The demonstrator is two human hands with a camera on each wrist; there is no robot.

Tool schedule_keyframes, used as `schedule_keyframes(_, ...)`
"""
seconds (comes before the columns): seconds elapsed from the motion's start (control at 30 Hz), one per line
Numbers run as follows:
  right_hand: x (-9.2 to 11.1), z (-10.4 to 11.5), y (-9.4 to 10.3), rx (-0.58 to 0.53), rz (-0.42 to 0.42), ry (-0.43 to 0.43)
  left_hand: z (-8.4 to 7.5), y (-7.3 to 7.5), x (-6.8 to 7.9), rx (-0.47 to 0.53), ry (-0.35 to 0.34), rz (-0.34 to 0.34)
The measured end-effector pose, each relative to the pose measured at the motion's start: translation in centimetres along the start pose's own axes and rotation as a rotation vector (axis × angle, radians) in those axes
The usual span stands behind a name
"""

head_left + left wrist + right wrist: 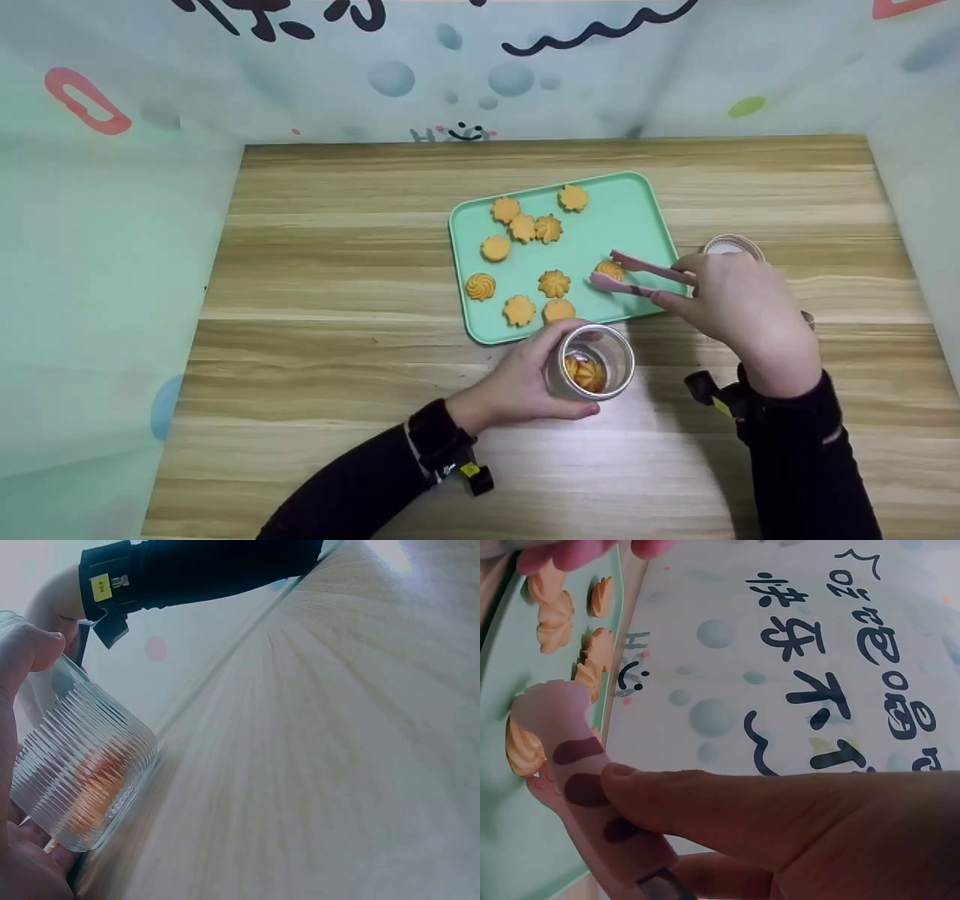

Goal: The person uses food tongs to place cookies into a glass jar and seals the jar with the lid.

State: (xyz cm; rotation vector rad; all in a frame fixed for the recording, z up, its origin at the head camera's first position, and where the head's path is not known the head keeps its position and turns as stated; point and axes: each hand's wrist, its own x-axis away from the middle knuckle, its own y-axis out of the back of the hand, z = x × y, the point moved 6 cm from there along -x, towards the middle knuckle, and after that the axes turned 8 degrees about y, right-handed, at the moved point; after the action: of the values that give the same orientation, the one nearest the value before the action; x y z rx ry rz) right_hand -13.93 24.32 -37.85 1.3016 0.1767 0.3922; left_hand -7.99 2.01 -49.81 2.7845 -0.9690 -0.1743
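Observation:
My left hand (517, 382) grips a clear ribbed glass jar (556, 379) just in front of the tray, its thumb and fingers round the side. Inside the jar lie a few golden cookies (589, 375), seen as an orange blur through the glass in the left wrist view. Pink tongs (585, 765) with paw-shaped tips and dark stripes are pinched in my right hand (742, 307). Their tips straddle a swirled cookie (609, 271) on the right part of the mint-green tray (637, 199). In the right wrist view, one paw tip partly covers that cookie (523, 750).
Several more cookies (554, 283) are spread over the tray's left and middle. A round, pale-rimmed object (733, 244) lies right of the tray, partly hidden by the right hand. The wooden table (337, 300) is bordered by printed cloth walls (450, 75).

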Motion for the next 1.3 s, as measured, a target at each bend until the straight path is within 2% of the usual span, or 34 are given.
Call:
schedule_keyframes(0.4, -0.17, -0.16, -0.26, -0.002, 0.013, -0.039, -0.07, 0.03, 0.1, -0.01, 0.015, -0.008)
schedule_keyframes(0.87, 0.21, -0.18, -0.01, -0.011, 0.012, 0.042, -0.05, 0.09, 0.2, 0.006, 0.016, -0.009)
schedule_keyframes(1.3, 0.62, -0.35, 0.39, -0.042, 0.018, 0.081, -0.19, 0.12, 0.2, -0.03, 0.016, -0.008)
